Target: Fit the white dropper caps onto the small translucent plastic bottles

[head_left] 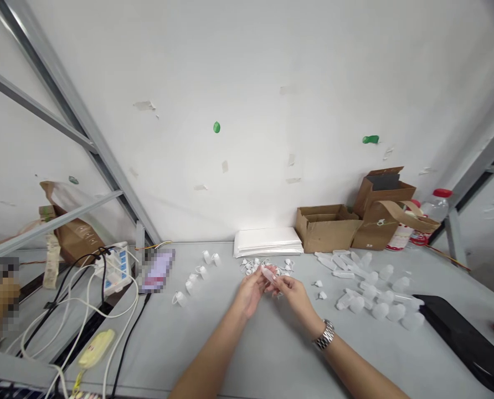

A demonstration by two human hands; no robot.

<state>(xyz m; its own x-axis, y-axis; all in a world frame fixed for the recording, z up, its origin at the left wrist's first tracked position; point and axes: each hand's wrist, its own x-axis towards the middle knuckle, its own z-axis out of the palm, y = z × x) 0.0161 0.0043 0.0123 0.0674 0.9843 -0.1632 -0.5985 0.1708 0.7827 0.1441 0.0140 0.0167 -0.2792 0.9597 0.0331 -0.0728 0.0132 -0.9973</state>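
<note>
My left hand and my right hand meet over the middle of the grey table. Between their fingers is a small translucent white tube, gripped from both sides. Just behind the hands lies a pile of small white caps with loops, partly hidden by the fingers. Two more white caps lie right of my right hand. Several translucent bottles are spread farther right. On the left, several small white pieces with loops form a slanting row.
A white stack and an open cardboard box stand against the wall. Brown bags and red-capped bottles are at the back right. A black object lies right. Left are a phone, a power strip and cables.
</note>
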